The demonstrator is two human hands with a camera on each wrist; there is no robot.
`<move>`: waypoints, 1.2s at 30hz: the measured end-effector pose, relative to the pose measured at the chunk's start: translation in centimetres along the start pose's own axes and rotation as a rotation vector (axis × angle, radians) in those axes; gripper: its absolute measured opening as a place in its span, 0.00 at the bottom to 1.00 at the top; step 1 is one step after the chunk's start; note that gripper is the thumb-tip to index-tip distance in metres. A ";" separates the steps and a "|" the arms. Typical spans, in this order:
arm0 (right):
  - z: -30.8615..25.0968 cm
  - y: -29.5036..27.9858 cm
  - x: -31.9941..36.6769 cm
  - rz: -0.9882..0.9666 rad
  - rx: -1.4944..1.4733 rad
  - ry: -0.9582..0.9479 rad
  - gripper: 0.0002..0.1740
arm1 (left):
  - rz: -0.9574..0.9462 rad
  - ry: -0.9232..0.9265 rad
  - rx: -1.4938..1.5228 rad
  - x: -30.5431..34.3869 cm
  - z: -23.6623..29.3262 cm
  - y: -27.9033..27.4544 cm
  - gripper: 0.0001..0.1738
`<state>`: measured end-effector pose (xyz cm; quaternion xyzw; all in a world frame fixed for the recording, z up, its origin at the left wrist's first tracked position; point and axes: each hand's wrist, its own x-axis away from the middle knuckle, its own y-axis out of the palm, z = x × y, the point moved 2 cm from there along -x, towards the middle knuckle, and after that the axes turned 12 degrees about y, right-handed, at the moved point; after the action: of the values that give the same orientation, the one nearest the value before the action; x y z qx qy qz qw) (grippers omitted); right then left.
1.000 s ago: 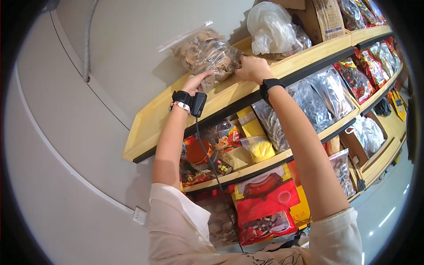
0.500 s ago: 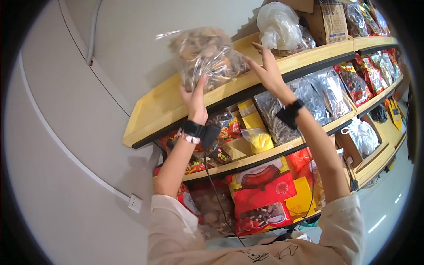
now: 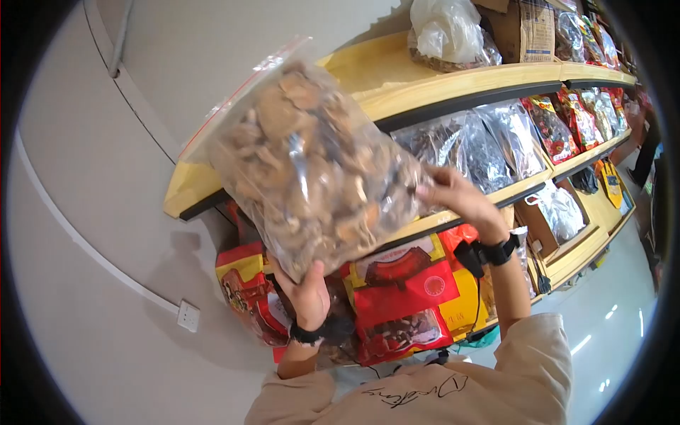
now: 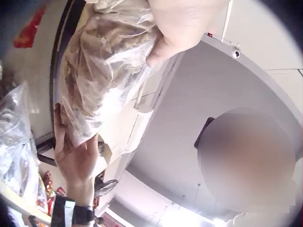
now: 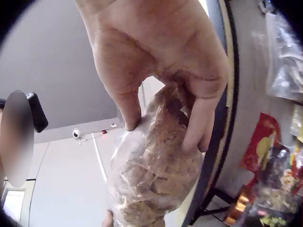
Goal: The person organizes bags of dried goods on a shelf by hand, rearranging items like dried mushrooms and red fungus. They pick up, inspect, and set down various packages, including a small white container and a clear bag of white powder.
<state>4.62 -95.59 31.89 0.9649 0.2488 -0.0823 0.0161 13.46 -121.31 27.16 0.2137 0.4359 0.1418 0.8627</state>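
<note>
A clear zip bag of dried brown slices (image 3: 312,166) is held up in front of the shelves, its red-lined zip edge at the upper left. My left hand (image 3: 306,301) grips the lower edge, thumb on the near face and fingers behind the bag. At the right corner, my right hand (image 3: 467,205) pinches the plastic; the right wrist view shows the thumb on one side of the bag (image 5: 156,165) and the fingers on the other. Both hands also show in the left wrist view, at opposite ends of the bag (image 4: 106,71).
Behind the bag runs a wooden top shelf (image 3: 397,103) with a white plastic bag (image 3: 446,32) and a cardboard box (image 3: 535,32). Lower shelves hold clear bags (image 3: 489,145) and red packages (image 3: 404,290). A wall (image 3: 92,234) with a socket (image 3: 188,316) stands at the left.
The bag has come off the top shelf towards me and now looks larger and lower. The right hand lets go of it, opens, then takes hold of its right corner.
</note>
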 end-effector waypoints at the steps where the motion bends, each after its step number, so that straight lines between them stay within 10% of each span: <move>1: 1.7 0.5 0.8 -0.005 0.060 0.041 0.30 | -0.046 0.024 -0.046 1.5 0.2 -0.8 0.50; 8: 18.9 3.3 8.1 0.069 -0.211 0.260 0.23 | -0.236 -0.107 -0.612 13.7 -1.6 -8.1 0.56; 18: 24.2 4.0 17.5 0.235 -0.248 0.409 0.22 | -0.222 -0.611 -0.357 20.9 -1.8 -8.5 0.62; 25: 25.8 4.5 18.3 0.254 -0.107 0.598 0.21 | -0.316 -0.825 -0.452 23.5 -7.6 -13.6 0.30; 36: 30.1 3.2 20.3 0.239 0.020 0.736 0.26 | -0.248 -0.727 -0.343 21.0 -5.6 -10.6 0.26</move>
<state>19.16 -90.81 -1.17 0.9523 0.1228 0.2694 -0.0743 21.70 -120.12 4.49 0.0488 0.0958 0.0226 0.9939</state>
